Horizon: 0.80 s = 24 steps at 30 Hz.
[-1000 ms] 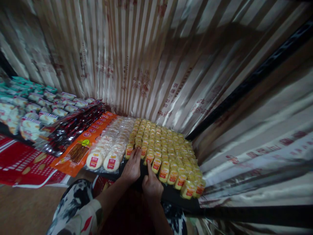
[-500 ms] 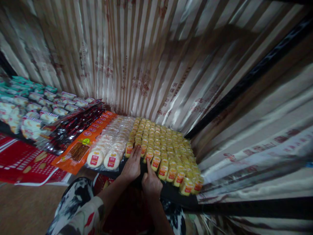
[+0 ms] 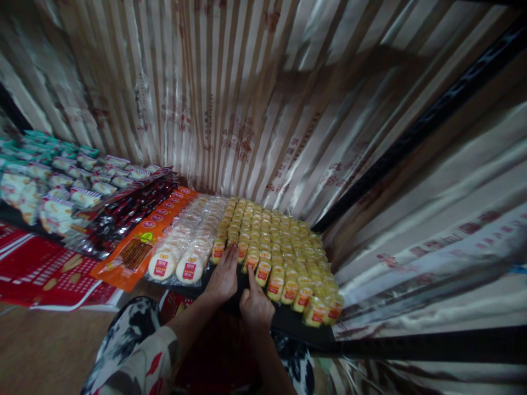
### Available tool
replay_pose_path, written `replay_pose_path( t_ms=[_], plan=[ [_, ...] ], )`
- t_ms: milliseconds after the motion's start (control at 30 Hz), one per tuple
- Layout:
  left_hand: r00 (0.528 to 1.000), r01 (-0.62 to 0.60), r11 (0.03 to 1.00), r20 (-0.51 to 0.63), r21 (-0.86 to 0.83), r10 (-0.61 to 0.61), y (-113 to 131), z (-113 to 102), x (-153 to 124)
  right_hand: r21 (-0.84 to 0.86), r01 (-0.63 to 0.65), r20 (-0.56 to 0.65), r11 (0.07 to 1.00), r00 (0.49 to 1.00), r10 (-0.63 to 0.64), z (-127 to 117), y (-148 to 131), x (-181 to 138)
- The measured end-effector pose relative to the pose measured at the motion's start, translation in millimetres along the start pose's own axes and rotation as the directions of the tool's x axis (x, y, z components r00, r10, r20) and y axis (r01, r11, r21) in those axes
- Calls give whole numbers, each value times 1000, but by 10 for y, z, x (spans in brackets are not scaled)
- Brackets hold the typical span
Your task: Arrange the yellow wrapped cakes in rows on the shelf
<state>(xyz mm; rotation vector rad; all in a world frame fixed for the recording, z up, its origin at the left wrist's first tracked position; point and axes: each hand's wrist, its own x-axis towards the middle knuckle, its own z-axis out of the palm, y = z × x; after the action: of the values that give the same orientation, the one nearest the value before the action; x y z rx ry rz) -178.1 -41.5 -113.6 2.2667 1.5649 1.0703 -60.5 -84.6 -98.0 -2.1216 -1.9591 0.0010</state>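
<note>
Rows of small yellow wrapped snack cakes (image 3: 275,236) with red labels stand packed on a black shelf (image 3: 288,323). My left hand (image 3: 223,278) reaches to the front of the rows at their left end, its fingers stretched out against the front packets. Beside it, my right hand (image 3: 256,306) points its index finger onto the label of a front snack cake (image 3: 250,262); its other fingers are curled and no object shows in them. Just left of my left hand lie two rows of round white wrapped crackers (image 3: 189,266) with red labels.
Farther left are an orange bag (image 3: 135,252) picturing brown sticks, dark shiny packets (image 3: 132,211), and white and green packets (image 3: 61,175). Striped plastic sheeting (image 3: 230,99) hangs behind. A black metal post (image 3: 411,137) slants at the right. A red printed sheet (image 3: 45,271) lies lower left.
Both hands keep their places on the front snack cakes. Only the view has shifted very slightly.
</note>
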Motion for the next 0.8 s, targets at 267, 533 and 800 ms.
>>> replay_pose_path(
  t_ms=[267,533,800],
  plan=[
    [1000,10,999,8,-39,-10,25,-20,5,-13,8,-10,1000,1000,-8,7,2,-1],
    [1000,17,999,16,-34,-16,53,-55,20,-3,29,-51,1000,998,-29,81,30,-10],
    [1000,0,1000,22,31,-1,43,-33,3,18,28,-46,999,999,-27,83,29,-18]
  ],
)
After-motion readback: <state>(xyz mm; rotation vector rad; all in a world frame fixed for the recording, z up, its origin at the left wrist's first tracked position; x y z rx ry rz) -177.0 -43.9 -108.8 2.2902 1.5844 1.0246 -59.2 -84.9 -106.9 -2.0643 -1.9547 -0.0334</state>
